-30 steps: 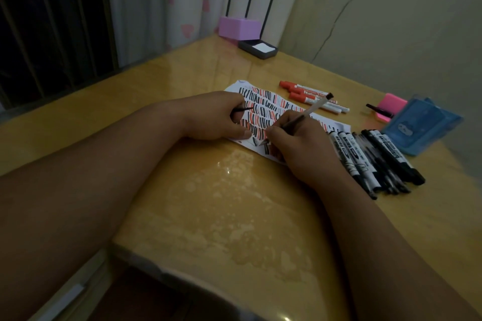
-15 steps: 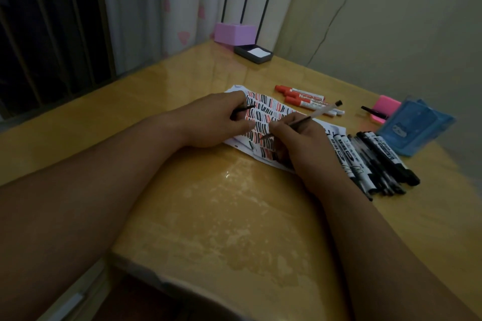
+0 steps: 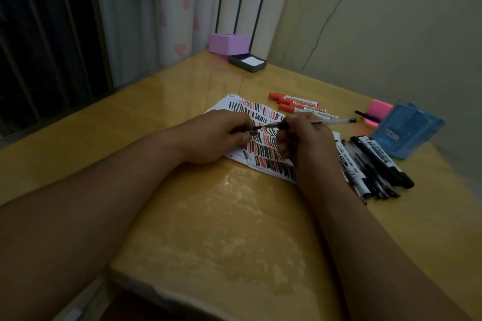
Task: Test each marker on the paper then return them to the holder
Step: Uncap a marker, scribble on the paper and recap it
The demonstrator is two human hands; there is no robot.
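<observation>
Printing runs along the white barrels of the red markers (image 3: pixel 300 105), but from here it blurs into red smudges and I can't make out a word. The black markers (image 3: pixel 375 154) carry dark label blocks on their white barrels, also too small to read. The blue holder (image 3: pixel 407 133) bears a pale mark on its face, unreadable as well.

You are in a room at home. Your yellow worktop (image 3: pixel 234 216) sits in a corner by a barred window (image 3: pixel 47 41). A white curtain (image 3: pixel 180 8) with pink hearts hangs there, beside a cracked wall (image 3: pixel 378 21).
</observation>
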